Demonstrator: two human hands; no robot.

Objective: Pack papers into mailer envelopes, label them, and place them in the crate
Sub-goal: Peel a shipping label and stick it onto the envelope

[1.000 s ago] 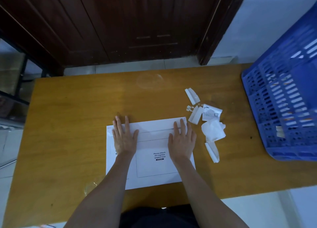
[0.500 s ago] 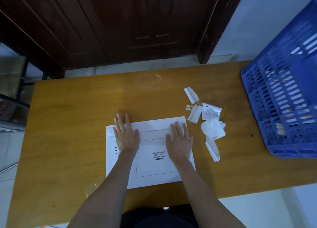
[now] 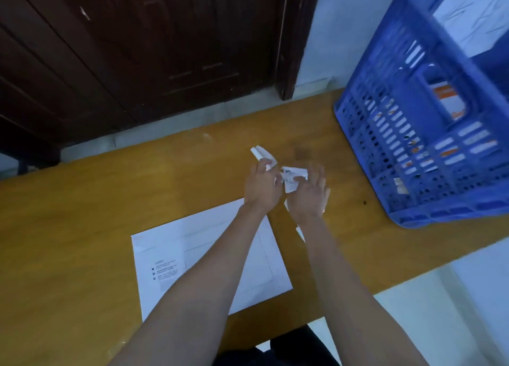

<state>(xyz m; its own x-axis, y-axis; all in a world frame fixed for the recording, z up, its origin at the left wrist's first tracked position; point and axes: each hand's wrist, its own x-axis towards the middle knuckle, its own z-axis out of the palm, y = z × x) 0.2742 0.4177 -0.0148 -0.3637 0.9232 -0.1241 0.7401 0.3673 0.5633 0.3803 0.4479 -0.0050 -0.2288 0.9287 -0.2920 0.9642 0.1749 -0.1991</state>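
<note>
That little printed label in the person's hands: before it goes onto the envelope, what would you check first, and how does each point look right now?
1. Label in hand: ok, both hands hold it, left hand and right hand.
2. Label flat and ready to stick: not ok, it looks crumpled.
3. Backing peeled off: cannot tell, the picture is blurred.
4. Envelope lying flat on the table: ok, though the arms cover part of it.
5. Envelope sealed: cannot tell.
6. Crate within reach: probably ok, it sits on the table to the right.
</note>
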